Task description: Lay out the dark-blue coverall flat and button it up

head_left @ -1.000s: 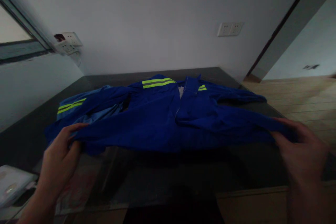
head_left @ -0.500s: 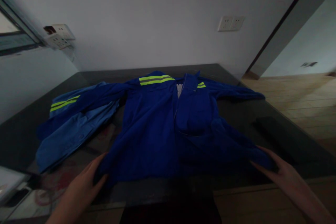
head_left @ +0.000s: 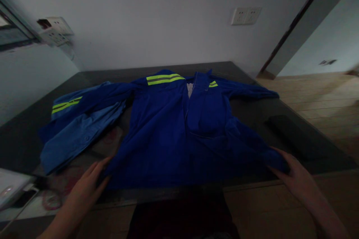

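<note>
A dark blue work jacket (head_left: pixel 159 130) with yellow-green reflective strips lies spread on the dark table, its collar toward the wall. My left hand (head_left: pixel 91 179) is closed on the lower left corner of its hem. At the lower right corner, my right hand (head_left: pixel 291 168) grips the hem between thumb and fingers. The jacket's left-hand sleeve lies across a lighter blue folded garment (head_left: pixel 75 138), which also has a reflective strip. The other sleeve stretches toward the right table edge.
A flat black object (head_left: pixel 288 134) lies on the table (head_left: pixel 246 114) at the right. At the lower left sits a white device (head_left: pixel 12 186) with a cable. Sockets (head_left: pixel 246 15) are on the wall behind; wooden floor (head_left: pixel 314 101) shows to the right.
The view has shifted slightly, so the table sits a little higher in the picture. Both hands keep their hold on the jacket's hem, which looks pulled a little straighter.
</note>
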The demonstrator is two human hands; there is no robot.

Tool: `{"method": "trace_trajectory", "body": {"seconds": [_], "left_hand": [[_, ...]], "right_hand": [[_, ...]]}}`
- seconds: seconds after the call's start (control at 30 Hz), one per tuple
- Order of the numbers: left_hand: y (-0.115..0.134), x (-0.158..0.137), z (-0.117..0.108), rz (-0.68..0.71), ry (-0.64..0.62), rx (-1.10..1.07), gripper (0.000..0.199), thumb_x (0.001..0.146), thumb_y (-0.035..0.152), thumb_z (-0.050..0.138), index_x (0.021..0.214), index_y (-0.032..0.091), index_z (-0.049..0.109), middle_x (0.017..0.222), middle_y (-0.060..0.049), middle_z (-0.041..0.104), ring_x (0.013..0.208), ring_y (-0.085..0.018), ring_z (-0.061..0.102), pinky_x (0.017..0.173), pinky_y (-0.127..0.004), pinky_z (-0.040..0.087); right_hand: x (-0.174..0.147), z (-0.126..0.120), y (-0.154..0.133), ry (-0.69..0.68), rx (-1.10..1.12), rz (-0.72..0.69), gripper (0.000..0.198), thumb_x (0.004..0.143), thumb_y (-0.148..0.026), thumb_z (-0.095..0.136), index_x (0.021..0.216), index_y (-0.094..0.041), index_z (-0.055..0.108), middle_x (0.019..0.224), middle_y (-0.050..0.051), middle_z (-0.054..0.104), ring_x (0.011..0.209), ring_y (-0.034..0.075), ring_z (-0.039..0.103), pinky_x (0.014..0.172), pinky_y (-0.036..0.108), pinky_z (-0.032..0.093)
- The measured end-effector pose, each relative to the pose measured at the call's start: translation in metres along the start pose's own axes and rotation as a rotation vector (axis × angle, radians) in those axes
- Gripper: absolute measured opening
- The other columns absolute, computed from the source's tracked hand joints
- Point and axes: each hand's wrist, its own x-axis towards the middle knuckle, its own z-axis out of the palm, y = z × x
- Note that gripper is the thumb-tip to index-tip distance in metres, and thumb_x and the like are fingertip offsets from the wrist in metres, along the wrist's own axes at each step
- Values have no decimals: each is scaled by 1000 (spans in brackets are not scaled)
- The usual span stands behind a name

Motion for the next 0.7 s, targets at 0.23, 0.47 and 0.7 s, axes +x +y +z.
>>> {"method": "trace_trajectory", "body": {"seconds": [0.23, 0.47, 0.7], "left_hand": [[58, -3, -2, 566, 116, 44, 31, 89, 25, 52, 119, 30, 58, 106, -4, 63, 96, -20, 60, 85, -35, 46], [63, 16, 11, 543, 40, 33, 32, 91, 26, 49, 122, 23, 57, 111, -6, 63, 98, -18, 60, 86, -31, 48], [39, 27, 3, 599, 90, 55, 27, 93, 24, 43, 112, 24, 62, 100, -4, 65, 87, -16, 62, 79, -26, 48]], "right_hand": [[-20, -15, -84, 186, -38, -344, 63, 83, -55, 56, 138, -29, 41, 129, 12, 53, 119, 33, 49, 100, 51, 40], [-35, 49, -151, -304, 38, -638, 24, 90, -26, 56, 113, -25, 62, 104, 5, 65, 96, 20, 62, 83, 36, 53], [-36, 63, -145, -479, 48, -441, 15, 86, -13, 58, 95, -23, 65, 94, 2, 64, 91, 19, 62, 79, 32, 52]]}}
